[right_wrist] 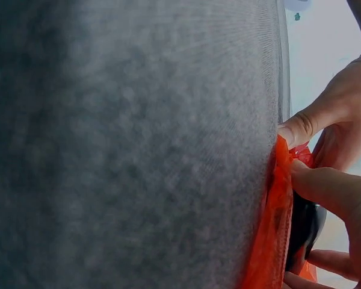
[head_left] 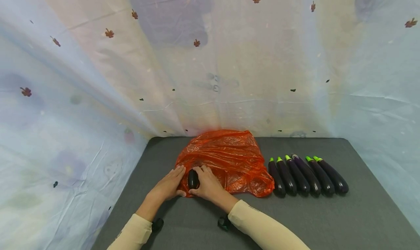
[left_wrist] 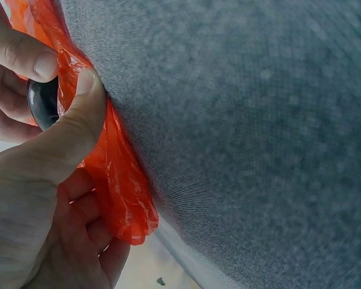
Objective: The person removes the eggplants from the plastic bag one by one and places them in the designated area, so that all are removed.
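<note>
A crinkled orange-red plastic bag (head_left: 226, 151) lies on the dark grey table. At its near left part, my right hand (head_left: 208, 184) grips a dark, glossy eggplant (head_left: 193, 179) from its right side, thumb near and fingers far. The eggplant's far end is hidden by the bag and fingers. Just left of it, my left hand (head_left: 168, 184) holds the bag's edge. In the left wrist view, the left thumb (left_wrist: 78, 129) lies on the plastic (left_wrist: 123, 186) with the fingers behind it. The right wrist view shows the eggplant (right_wrist: 304, 226) beside the right thumb.
To the right of the bag, several eggplants (head_left: 308, 177) lie side by side, most with bright green stem ends pointing away. A pale printed sheet (head_left: 229, 67) hangs behind the table (head_left: 328, 220) and along its sides. Small dark wrist devices (head_left: 224, 223) sit beneath the forearms.
</note>
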The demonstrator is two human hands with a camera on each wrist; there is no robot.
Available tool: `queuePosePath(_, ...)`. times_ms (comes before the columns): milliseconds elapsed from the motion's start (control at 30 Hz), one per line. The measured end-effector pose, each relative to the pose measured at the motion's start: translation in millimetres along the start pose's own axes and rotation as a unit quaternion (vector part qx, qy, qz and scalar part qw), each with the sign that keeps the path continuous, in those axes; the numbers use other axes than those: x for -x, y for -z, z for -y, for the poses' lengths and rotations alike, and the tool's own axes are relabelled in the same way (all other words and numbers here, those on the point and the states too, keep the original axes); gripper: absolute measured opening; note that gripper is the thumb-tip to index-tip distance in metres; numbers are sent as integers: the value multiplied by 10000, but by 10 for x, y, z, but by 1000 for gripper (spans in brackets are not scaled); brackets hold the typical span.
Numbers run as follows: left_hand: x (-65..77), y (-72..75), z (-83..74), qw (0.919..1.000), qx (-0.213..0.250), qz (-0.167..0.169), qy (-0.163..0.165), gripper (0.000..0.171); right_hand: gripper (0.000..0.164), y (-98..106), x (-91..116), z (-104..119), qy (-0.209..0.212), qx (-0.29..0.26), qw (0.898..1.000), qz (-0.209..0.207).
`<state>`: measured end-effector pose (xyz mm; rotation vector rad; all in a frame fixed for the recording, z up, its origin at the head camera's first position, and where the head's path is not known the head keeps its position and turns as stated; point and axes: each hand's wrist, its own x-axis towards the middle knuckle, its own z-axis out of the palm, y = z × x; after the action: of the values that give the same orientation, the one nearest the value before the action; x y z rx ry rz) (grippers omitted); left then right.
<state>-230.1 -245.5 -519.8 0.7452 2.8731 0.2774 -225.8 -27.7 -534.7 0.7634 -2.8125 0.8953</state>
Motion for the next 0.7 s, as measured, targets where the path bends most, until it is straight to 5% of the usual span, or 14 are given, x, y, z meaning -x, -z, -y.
queuePosePath(700, 23, 19, -30, 10000, -57, 25, 5, 96, 61, 37, 125, 38, -54, -347, 9994, -42)
